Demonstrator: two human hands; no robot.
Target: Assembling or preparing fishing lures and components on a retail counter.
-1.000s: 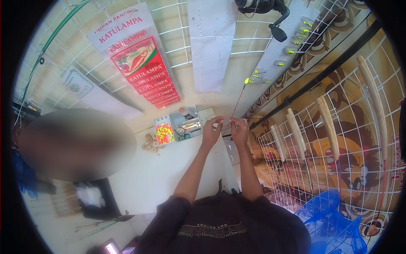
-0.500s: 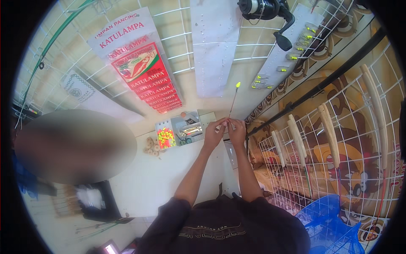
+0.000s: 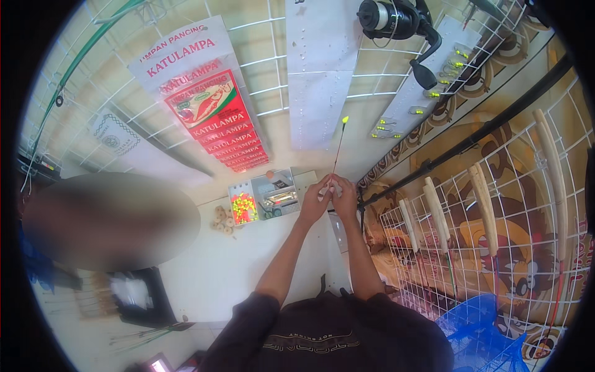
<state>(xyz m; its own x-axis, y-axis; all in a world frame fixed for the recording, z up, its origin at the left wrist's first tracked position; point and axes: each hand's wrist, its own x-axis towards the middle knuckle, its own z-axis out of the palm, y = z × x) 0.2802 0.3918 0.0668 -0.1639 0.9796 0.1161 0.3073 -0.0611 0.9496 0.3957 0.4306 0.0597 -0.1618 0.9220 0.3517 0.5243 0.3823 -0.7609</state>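
My left hand (image 3: 317, 196) and my right hand (image 3: 344, 197) meet in front of the wall, fingertips pinched together. Between them they hold the lower end of a thin fishing float (image 3: 338, 146). Its slim reddish stem points up and away from me, leaning slightly right, with a bright yellow tip. The fingers hide the bottom of the float. Just left of my hands, a grey compartment tray (image 3: 253, 188) sits at the table's far edge. One section holds many small yellow and orange pieces (image 3: 243, 208); others contain metallic packets and small items.
Round tan pieces (image 3: 222, 218) lie beside the tray on the white table (image 3: 214, 266). Red bait packets (image 3: 220, 118) and a black fishing reel (image 3: 396, 22) hang on the wall grid. Wooden-handled rods (image 3: 483, 208) and a blue net (image 3: 480, 328) are at the right. A blurred area covers the left.
The float tilts a little more to the right, and its tip has shifted slightly left. My fingers are more bent around its lower end. The whole view has shifted slightly.
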